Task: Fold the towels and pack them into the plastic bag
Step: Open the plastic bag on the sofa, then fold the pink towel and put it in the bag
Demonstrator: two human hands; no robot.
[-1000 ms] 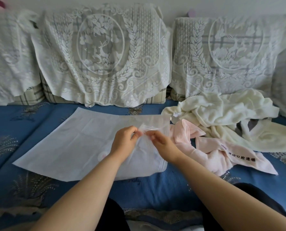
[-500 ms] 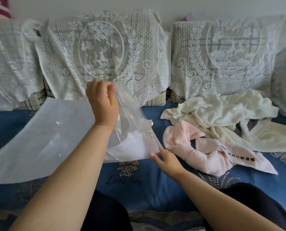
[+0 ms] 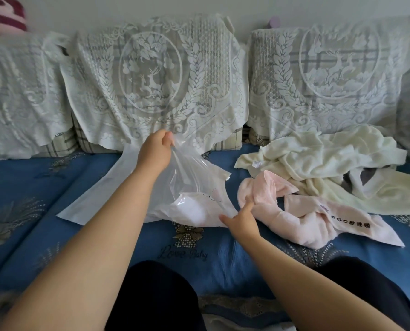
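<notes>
Left hand (image 3: pixel 155 149) pinches the clear plastic bag (image 3: pixel 189 185) and lifts its top off the blue sofa seat (image 3: pixel 55 211). Right hand (image 3: pixel 243 222), fingers out, touches the pink towel (image 3: pixel 318 216); the cream towel (image 3: pixel 330 161) lies crumpled behind it near the seat's right edge.

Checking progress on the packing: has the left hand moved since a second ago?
Yes. The left hand has risen from the blue sofa seat towards the lace-covered back cushion, lifting the clear plastic bag.

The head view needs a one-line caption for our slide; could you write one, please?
Left hand lifts the clear plastic bag while the right hand reaches the pink towel beside the cream towel.
</notes>
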